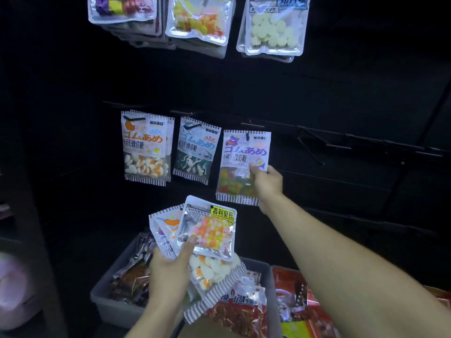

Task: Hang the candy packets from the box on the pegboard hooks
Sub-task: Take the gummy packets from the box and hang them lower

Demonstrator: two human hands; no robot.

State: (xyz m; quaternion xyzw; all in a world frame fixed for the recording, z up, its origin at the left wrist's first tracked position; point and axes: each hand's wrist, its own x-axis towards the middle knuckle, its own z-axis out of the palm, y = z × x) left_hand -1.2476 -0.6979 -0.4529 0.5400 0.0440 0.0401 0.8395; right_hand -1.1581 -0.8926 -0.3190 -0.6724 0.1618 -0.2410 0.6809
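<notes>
While the left grip (pixel 170 262) fans packets (pixel 207 230), the right grip (pixel 266 179) pinches the bear packet's (pixel 241 154) edge.

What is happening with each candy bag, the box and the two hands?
Bear gummy packet: on its hook, gripped at the right edge by the right hand.
Egg gummy packet: hanging on a hook.
Shark gummy packet: hanging on a hook.
Jelly bean packet: on top of a fan of packets, held by the left hand.
Grey box: open, with packets inside.
Empty hooks: bare.
</notes>
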